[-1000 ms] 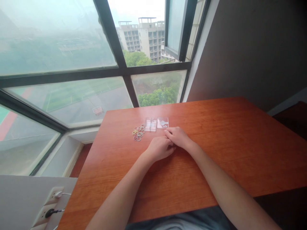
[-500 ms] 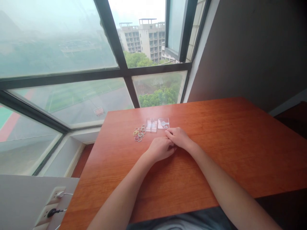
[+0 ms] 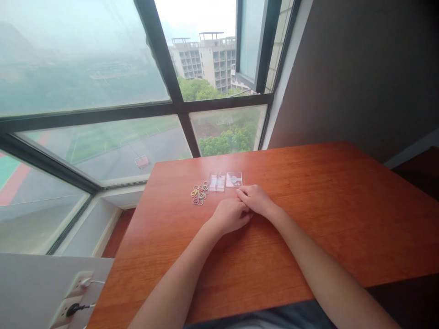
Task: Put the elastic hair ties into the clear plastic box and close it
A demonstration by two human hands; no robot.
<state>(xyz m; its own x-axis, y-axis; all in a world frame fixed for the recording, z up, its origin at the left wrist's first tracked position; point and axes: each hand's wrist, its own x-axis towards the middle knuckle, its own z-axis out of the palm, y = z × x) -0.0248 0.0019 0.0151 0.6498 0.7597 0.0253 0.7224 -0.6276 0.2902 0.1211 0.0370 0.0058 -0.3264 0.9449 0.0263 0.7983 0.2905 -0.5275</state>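
Observation:
On the table in front of me my left hand (image 3: 231,215) rests with its fingers curled in. My right hand (image 3: 255,199) lies against it, its bent fingers touching the left one's knuckles. Both are closed, and whatever lies inside the fingers, if anything, is hidden. Just beyond the right fingertips is a flat clear square case (image 3: 234,179) with small pale pieces in it. Beside it, to the left, sits a clear box (image 3: 217,181) with a thin dark strip across its middle. A loose pile of small metal rings (image 3: 199,193), silvery, yellowish and pinkish, lies left of the box.
The reddish-brown wooden table (image 3: 325,205) reaches to the window (image 3: 181,108) at the back and left. A grey wall (image 3: 343,82) stands to the right. Wall sockets (image 3: 70,307) with plugged-in cables are at the lower left, beside the table edge.
The whole view has shifted slightly, so everything sits a little lower. The hands, rings and clear cases keep their places on the table.

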